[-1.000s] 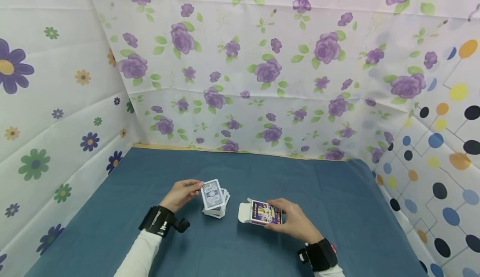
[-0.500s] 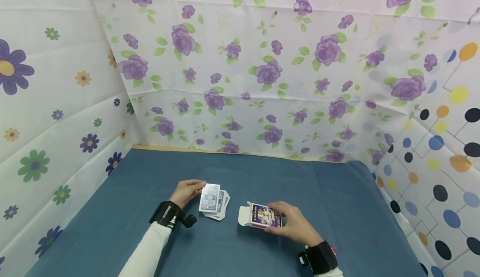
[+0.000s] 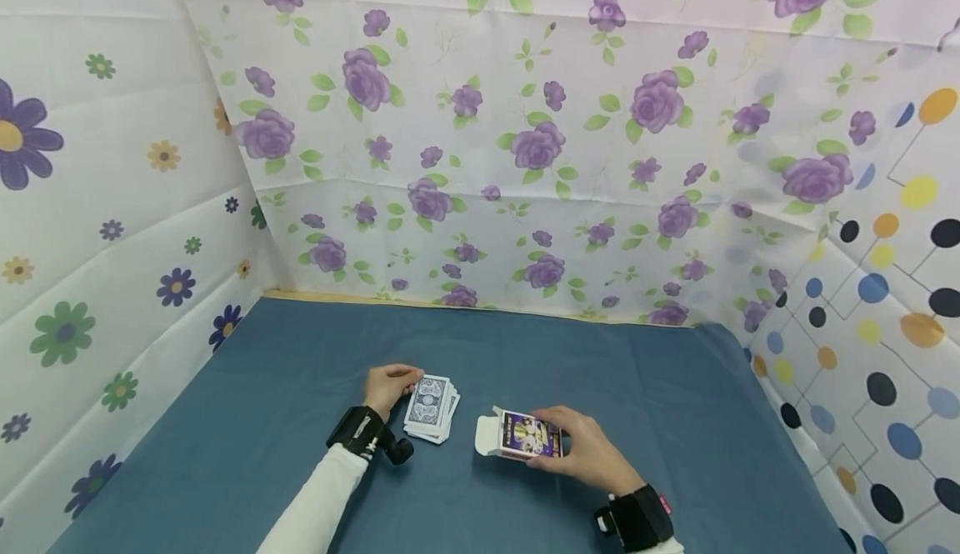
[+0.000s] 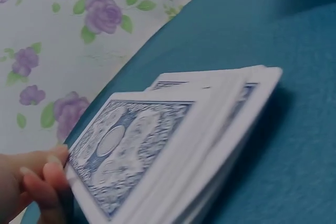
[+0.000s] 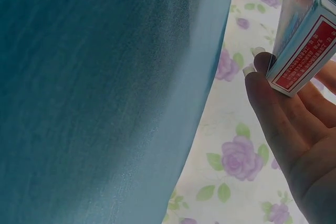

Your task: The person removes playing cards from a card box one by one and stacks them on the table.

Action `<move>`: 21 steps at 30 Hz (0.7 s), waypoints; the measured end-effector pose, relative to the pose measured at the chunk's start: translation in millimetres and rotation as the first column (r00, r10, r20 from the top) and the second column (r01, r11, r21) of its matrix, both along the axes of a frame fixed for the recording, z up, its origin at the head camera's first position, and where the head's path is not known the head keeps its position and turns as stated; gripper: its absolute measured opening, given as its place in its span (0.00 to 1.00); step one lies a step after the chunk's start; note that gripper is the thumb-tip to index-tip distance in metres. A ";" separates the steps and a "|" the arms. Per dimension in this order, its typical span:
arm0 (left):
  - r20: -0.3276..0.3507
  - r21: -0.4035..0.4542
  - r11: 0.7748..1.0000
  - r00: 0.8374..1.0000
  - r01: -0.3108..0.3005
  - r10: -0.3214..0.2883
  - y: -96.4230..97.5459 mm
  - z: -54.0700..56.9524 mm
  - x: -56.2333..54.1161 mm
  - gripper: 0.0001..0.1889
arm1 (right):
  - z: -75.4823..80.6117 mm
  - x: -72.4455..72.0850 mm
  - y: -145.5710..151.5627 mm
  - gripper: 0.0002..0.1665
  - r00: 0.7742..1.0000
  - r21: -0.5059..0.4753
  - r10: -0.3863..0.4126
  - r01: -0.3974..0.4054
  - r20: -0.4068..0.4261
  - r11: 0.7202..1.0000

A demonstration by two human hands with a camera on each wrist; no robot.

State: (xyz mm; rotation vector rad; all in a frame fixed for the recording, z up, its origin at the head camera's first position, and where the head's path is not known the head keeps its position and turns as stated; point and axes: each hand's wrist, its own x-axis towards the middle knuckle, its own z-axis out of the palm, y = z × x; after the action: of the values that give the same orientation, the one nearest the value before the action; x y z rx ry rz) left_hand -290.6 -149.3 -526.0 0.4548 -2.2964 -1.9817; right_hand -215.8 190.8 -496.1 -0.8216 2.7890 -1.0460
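A stack of playing cards (image 3: 437,435) lies face down on the blue cloth, its blue-and-white patterned backs upward and its edges fanned unevenly. My left hand (image 3: 389,389) pinches the far left corner of the top playing card (image 4: 131,140), which lies over the others; in the left wrist view, thumb and fingertips meet at its edge. Right of the stack, my right hand (image 3: 588,451) holds a purple card box (image 3: 531,435) between thumb and fingers. Its white flap (image 3: 487,436) hangs open toward the cards. The right wrist view shows the red end panel (image 5: 305,53) of that box.
Blue cloth (image 3: 600,362) covers the table. A flowered curtain (image 3: 480,121) rises along its far edge, with other patterned curtains at left and right. Black straps with small cameras circle both wrists.
My left hand has shifted right and slightly nearer, bringing its card down from a tilt to lie over the stack. The right hand and box have hardly moved.
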 end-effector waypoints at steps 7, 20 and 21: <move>-0.024 -0.076 0.996 0.999 -0.048 0.046 9.9 -3.6 3.3 0.07 | -0.8 -1.2 -0.7 0.43 1.000 0.004 0.000 0.000 0.001 1.000; -0.028 -0.087 0.995 0.998 -0.055 0.052 11.0 -6.6 3.1 0.09 | 0.0 -1.8 -1.2 0.43 1.000 0.014 0.001 -0.001 0.006 1.000; -0.031 -0.088 0.995 0.998 -0.056 0.054 10.8 -5.4 3.2 0.09 | 0.1 -1.8 -1.0 0.43 1.000 0.013 -0.001 0.001 0.007 1.000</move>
State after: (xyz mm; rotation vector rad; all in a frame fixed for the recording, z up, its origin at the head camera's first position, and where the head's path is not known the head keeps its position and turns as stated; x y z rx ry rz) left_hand -287.5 -138.5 -531.5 0.4731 -2.3170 -1.8407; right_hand -217.6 189.8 -496.0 -0.8139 2.7880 -1.0272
